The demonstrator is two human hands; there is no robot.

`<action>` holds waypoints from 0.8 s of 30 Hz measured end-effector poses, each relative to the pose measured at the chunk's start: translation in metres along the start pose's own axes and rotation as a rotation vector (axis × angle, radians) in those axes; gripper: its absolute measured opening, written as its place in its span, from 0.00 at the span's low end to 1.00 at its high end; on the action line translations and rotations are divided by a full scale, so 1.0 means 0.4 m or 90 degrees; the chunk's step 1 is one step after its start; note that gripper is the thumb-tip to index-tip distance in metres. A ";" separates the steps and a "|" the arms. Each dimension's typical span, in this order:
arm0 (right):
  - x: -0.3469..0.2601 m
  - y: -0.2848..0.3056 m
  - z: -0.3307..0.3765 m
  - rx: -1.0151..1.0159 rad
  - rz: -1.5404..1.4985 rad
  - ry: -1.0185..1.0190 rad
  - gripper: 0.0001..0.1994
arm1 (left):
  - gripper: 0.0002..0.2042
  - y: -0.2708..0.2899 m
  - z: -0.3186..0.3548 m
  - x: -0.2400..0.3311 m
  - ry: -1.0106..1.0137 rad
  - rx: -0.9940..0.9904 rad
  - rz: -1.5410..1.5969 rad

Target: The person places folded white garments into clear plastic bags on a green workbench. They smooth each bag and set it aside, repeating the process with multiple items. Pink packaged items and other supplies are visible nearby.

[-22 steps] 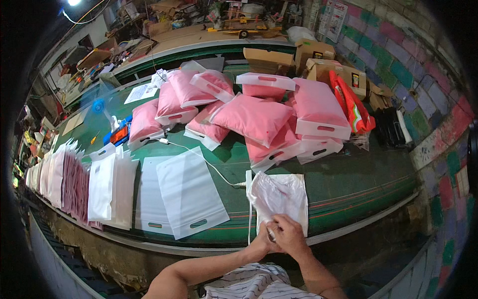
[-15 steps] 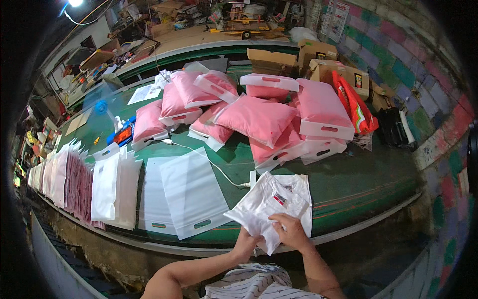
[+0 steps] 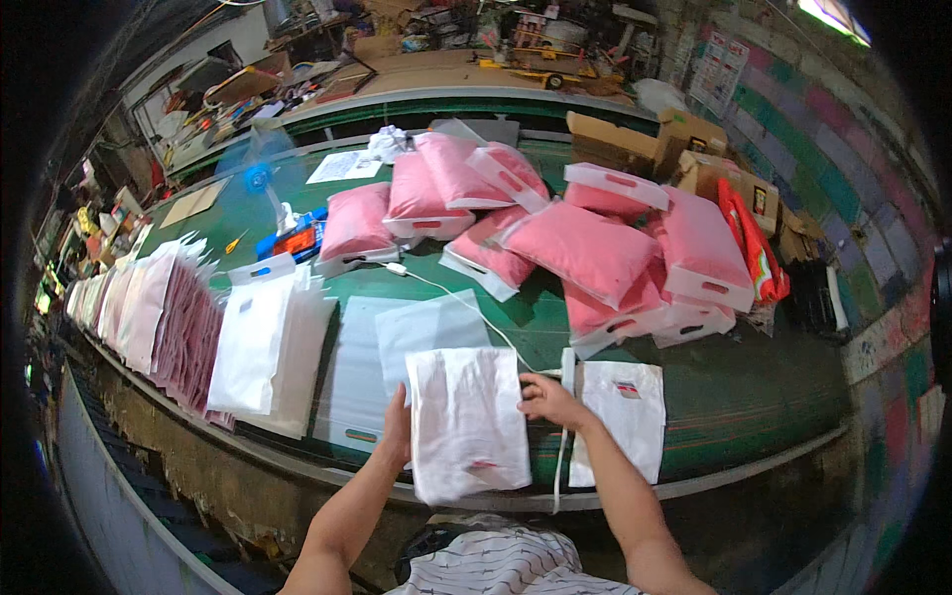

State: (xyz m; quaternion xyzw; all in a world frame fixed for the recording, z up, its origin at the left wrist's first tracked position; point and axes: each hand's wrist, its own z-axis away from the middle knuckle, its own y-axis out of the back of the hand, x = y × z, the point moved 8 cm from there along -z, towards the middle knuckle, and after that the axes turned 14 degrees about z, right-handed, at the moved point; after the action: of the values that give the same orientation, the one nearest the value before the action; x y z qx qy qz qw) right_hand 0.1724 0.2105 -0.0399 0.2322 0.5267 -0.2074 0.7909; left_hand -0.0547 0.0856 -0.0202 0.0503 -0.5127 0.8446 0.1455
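A folded white T-shirt (image 3: pixel 468 421) is held up over the table's front edge, its red-and-dark label low on the side facing me. My left hand (image 3: pixel 397 428) grips its left edge, fingers hidden behind the cloth. On the opposite edge, my right hand (image 3: pixel 551 400) has its curled fingers on the fabric. To the right lies another folded white T-shirt (image 3: pixel 620 426), label near its top. Frosted zip-style plastic bags with cut-out handles (image 3: pixel 359 397) lie flat behind and left of the held shirt, partly covered by it.
Pink-filled bags (image 3: pixel 575 248) are heaped at the table's middle. Upright rows of white and pink packs (image 3: pixel 178 322) line the left. A white cable (image 3: pixel 496 332) runs to a slim white socket strip (image 3: pixel 567 367) between the shirts. Blue fan (image 3: pixel 260 178) and cardboard boxes (image 3: pixel 615 144) stand farther back.
Both hands have lifted one white T-shirt off the other and brought it left, turned squarer. My left hand has moved to its left edge. The whole view has shifted rightward.
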 end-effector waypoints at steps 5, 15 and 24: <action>0.066 -0.132 0.015 0.217 0.255 -0.061 0.39 | 0.28 0.253 0.094 0.070 0.062 0.281 -0.381; 0.058 -0.347 0.132 0.398 0.505 -0.227 0.32 | 0.26 0.316 0.175 0.119 0.038 0.185 -0.547; 0.142 -0.385 0.127 0.337 0.235 -0.291 0.25 | 0.21 0.333 0.187 0.113 0.096 0.189 -0.204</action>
State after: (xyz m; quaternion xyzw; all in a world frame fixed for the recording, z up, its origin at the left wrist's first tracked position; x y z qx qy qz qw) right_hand 0.1420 0.0517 -0.0986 0.4672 0.2147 -0.2366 0.8244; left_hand -0.1422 -0.0290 -0.0878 0.0883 -0.3557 0.8785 0.3066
